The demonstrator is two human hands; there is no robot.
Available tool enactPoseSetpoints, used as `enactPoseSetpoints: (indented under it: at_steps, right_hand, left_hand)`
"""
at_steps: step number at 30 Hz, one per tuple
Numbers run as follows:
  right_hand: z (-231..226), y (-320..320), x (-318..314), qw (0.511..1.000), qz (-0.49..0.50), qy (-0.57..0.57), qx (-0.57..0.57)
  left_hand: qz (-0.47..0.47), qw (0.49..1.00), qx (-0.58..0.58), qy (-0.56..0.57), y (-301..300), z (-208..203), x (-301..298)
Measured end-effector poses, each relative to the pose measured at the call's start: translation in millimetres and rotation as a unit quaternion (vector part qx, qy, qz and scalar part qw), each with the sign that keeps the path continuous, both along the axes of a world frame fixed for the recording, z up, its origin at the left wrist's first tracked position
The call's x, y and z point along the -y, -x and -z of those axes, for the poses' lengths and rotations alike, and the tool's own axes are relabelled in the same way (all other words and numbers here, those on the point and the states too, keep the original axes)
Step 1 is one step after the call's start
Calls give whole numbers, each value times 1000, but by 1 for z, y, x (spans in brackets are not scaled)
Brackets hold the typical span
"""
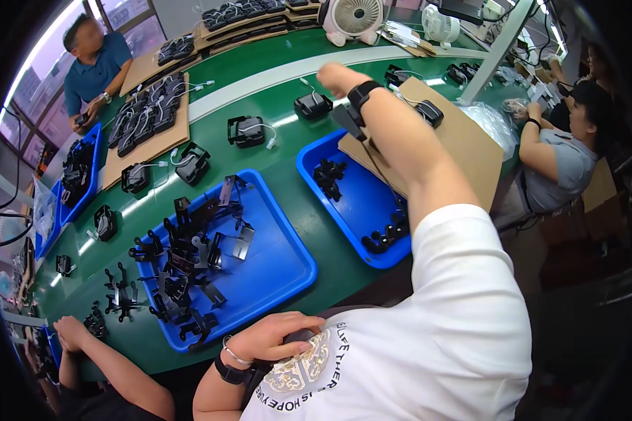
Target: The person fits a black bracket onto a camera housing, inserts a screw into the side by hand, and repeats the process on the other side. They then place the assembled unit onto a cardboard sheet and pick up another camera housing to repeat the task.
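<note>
My right arm stretches far out over the green work surface. My right hand (pixel 338 78) hovers above and beside a black bracketed unit with a white lead (pixel 313 105); its fingers are turned away from view. Against my white shirt, my left hand (pixel 281 338) is curled over a dark object (pixel 300 337) mostly covered by the fingers and palm. In front of me, a blue tray (pixel 277 242) holds many black metal brackets (pixel 189 245). A second blue tray (pixel 309 165), with small black parts (pixel 328 177) inside, lies under my right arm.
Several similar black units (pixel 246 131) stand along the green surface (pixel 281 189). Cardboard (pixel 463 133) overlaps the second tray. A pink fan (pixel 354 17) stands at the back. Co-workers sit left (pixel 95 67) and right (pixel 565 147); another's arms (pixel 112 365) rest at lower left.
</note>
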State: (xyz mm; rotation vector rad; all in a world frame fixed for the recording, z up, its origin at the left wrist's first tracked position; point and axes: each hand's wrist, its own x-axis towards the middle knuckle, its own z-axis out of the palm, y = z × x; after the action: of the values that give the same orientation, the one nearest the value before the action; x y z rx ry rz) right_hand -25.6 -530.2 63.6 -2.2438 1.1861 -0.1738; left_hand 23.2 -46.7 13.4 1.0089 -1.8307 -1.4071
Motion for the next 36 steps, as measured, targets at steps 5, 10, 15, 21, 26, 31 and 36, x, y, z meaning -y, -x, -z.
enactPoseSetpoints:
  at_steps: [5,10,15,21,26,31,36]
  right_hand:
    - [-76,66,-62,993,-102,40,38]
    - [-67,140,-123,938,-92,275,-190]
    - [-32,166,-159,944,21,288,-161]
    - [-16,174,-168,948,94,269,-144]
    - [-6,162,-169,952,73,268,-131]
    - [20,158,-152,950,38,306,-43]
    - [9,161,-168,945,-22,320,67]
  left_hand:
    - [-5,1000,-8,-20,0,-2,-2]
    - [-24,999,-12,-33,3,-5,-5]
    - [-50,994,-53,-82,5,-1,-10]
    - [-75,986,-78,-130,12,-1,-13]
    - [-81,984,-80,-137,12,0,-12]
    - [-80,986,-71,-128,11,0,-12]
    - [-83,990,-63,-94,11,4,-15]
